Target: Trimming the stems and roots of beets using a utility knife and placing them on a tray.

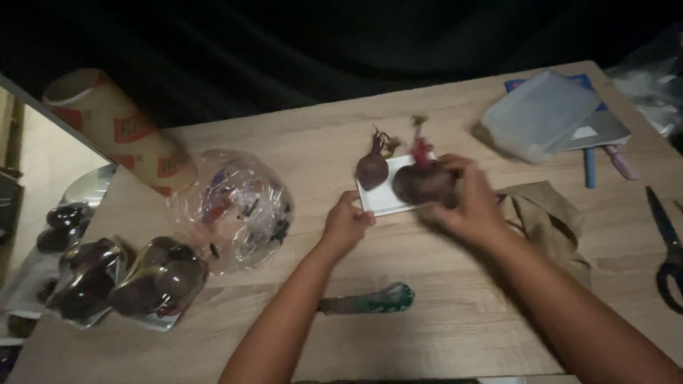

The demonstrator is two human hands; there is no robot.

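Note:
A small white rectangular plate lies on the wooden table. My left hand grips the plate's near left corner. My right hand is closed around a large dark beetroot with a pink stalk, at the plate's right side. A smaller beetroot with a root tail rests on the plate's far left part.
A knife with a green handle lies near my left forearm. Left are a crumpled clear bag, packed beetroots and a paper cup. Right: a brown cloth, a clear plastic box, scissors.

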